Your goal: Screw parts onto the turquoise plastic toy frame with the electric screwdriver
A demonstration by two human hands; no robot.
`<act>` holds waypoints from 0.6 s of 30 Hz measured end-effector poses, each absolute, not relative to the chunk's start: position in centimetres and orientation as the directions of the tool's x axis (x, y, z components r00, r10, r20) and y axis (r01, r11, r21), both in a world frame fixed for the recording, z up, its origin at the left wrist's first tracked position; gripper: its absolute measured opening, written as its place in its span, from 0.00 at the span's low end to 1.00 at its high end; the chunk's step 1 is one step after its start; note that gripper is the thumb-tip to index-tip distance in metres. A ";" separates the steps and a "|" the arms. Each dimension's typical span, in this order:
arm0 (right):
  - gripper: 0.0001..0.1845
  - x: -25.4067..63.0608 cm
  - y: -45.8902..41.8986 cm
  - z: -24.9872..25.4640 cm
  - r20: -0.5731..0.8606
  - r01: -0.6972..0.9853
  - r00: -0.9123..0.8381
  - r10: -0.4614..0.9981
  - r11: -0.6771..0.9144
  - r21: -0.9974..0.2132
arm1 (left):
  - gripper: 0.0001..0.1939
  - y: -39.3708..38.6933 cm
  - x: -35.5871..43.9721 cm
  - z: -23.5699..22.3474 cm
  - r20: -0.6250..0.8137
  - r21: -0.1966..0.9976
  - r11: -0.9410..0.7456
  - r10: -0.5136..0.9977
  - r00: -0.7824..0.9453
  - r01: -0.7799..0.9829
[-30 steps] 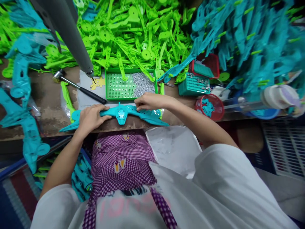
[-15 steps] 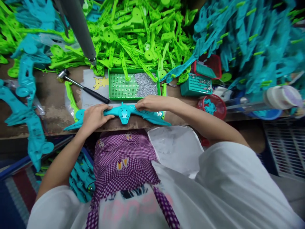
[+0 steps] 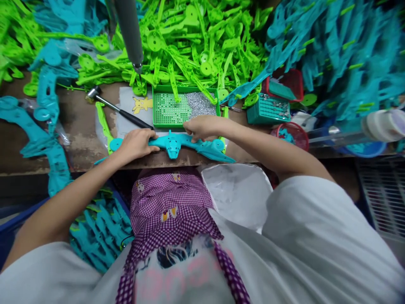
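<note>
A turquoise plastic toy part (image 3: 173, 145) with a dragon-like head in its middle and a wing to each side lies along the table's front edge. My left hand (image 3: 139, 143) grips its left arm, thumb in front and fingers over the top. Over the right arm, my right hand (image 3: 204, 127) is bent down with its fingers pinched together; anything between the fingertips is hidden. Just behind that hand stands a green perforated tray (image 3: 154, 107) with many small silver screws (image 3: 201, 104) heaped at its right side.
A hammer (image 3: 133, 119) lies left of the tray. A grey power screwdriver (image 3: 129, 33) hangs above the table. Piles of lime-green parts (image 3: 190, 42) and turquoise parts (image 3: 348, 50) fill the back. A teal box (image 3: 262, 116) and a red basket (image 3: 294, 136) stand at right.
The whole view has shifted slightly. My right hand has come up a little from the part's right arm, toward the tray's front edge. My left hand keeps its grip.
</note>
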State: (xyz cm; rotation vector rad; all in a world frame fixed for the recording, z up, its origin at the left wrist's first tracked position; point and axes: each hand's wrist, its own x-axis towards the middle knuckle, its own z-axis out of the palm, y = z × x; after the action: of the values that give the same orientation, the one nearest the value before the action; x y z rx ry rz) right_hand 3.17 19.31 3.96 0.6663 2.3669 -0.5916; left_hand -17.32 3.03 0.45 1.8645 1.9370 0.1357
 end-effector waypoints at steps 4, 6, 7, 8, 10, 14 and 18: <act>0.14 5.2 19.0 2.8 -0.590 0.667 -0.717 0.370 0.609 -0.429 | 0.20 3.3 -18.1 -0.4 -0.198 0.460 0.018 0.977 0.083 0.888; 0.13 6.9 18.7 2.0 -0.584 0.705 -0.706 0.401 0.477 -0.524 | 0.20 3.1 -18.2 -0.6 -0.176 0.462 0.010 0.981 0.080 0.887; 0.12 7.6 18.5 1.8 -0.563 0.704 -0.710 0.423 0.442 -0.556 | 0.20 3.0 -18.2 -0.6 -0.171 0.461 0.008 0.982 0.080 0.887; 0.12 7.9 18.3 1.9 -0.507 0.686 -0.726 0.465 0.431 -0.586 | 0.20 2.9 -18.2 -0.6 -0.170 0.463 0.008 0.982 0.080 0.887; 0.14 7.2 17.9 3.0 -0.271 0.599 -0.753 0.599 0.456 -0.658 | 0.19 2.8 -18.1 -0.5 -0.174 0.473 0.012 0.981 0.080 0.881; 0.30 -0.1 17.8 7.9 0.320 0.227 -0.621 0.716 0.554 -0.801 | 0.18 2.9 -18.3 -0.4 -0.178 0.528 0.011 0.979 0.098 0.849; 0.29 -9.3 17.8 10.9 0.382 -0.077 -0.785 0.487 0.536 -0.841 | 0.20 3.0 -18.4 -0.3 -0.209 0.556 0.076 0.977 0.050 0.828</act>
State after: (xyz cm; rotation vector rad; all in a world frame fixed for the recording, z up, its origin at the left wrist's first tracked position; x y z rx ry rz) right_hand -9.25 17.80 10.88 0.4921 3.2413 -1.8347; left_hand -18.43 2.98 -0.29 1.7845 1.8107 0.3514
